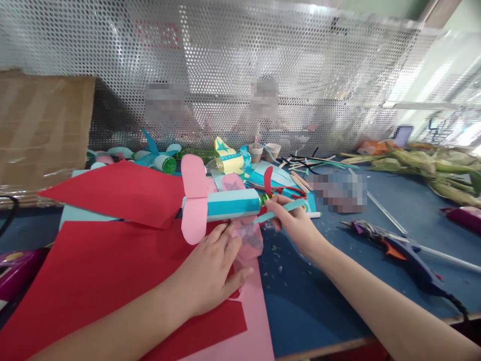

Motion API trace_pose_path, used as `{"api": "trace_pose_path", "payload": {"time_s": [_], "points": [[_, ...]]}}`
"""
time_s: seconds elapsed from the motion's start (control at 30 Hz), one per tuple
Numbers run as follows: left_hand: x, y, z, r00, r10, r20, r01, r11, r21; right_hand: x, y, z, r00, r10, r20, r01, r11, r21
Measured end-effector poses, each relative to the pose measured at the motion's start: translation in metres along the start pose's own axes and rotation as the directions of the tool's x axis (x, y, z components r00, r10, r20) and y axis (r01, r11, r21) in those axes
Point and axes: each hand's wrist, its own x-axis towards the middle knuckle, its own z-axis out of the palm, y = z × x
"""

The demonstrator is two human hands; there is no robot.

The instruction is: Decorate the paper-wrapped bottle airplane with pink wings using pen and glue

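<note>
A paper plane point(225, 203) made from a bottle wrapped in blue and white stripes lies on the blue table, with pink tail fins point(194, 198), a pink wing point(250, 235) and a red propeller point(268, 180). My left hand point(208, 273) rests below its body, fingers curled against the pink wing and a small clear piece. My right hand point(295, 220) is at the plane's nose, pinching a light blue paper strip point(280, 210) that slants across it.
Red paper sheets point(105, 255) and a pink sheet point(251, 326) cover the left and front. A blue glue gun point(398, 248) lies at right. Other paper planes point(229, 160), cups, sticks and corn husks point(421, 165) sit behind. A perforated metal screen point(240, 60) backs the table; people sit beyond it.
</note>
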Motion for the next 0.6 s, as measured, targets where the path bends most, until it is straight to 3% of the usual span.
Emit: {"api": "trace_pose_path", "payload": {"time_s": [0.13,0.27,0.37,0.4,0.47,0.53,0.6], "points": [[-0.001,0.0,0.009,0.991,0.054,-0.119,-0.045,0.996,0.08,-0.001,-0.004,-0.002,0.983,-0.046,-0.175,0.059,0.996,0.071],[-0.003,0.003,0.007,0.949,0.172,-0.264,-0.117,0.971,0.21,-0.001,-0.003,-0.002,0.975,-0.128,-0.18,0.138,0.99,0.042],[-0.002,0.001,-0.017,0.854,0.279,-0.44,-0.198,0.955,0.222,0.0,0.0,-0.001,0.976,-0.12,-0.183,0.129,0.991,0.039],[-0.002,-0.003,-0.027,0.825,0.242,-0.51,-0.184,0.969,0.163,0.0,0.001,-0.001,0.976,-0.114,-0.186,0.124,0.992,0.039],[0.001,-0.017,-0.044,0.779,-0.04,-0.625,-0.016,0.996,-0.084,0.001,0.003,-0.001,0.975,-0.105,-0.196,0.115,0.993,0.04],[0.006,-0.04,-0.055,0.69,-0.443,-0.572,0.187,0.873,-0.45,0.002,0.004,0.0,0.975,-0.093,-0.202,0.102,0.994,0.037],[0.01,-0.067,-0.056,0.647,-0.567,-0.51,0.256,0.791,-0.555,0.002,0.004,0.0,0.974,-0.087,-0.208,0.096,0.995,0.034]]}}
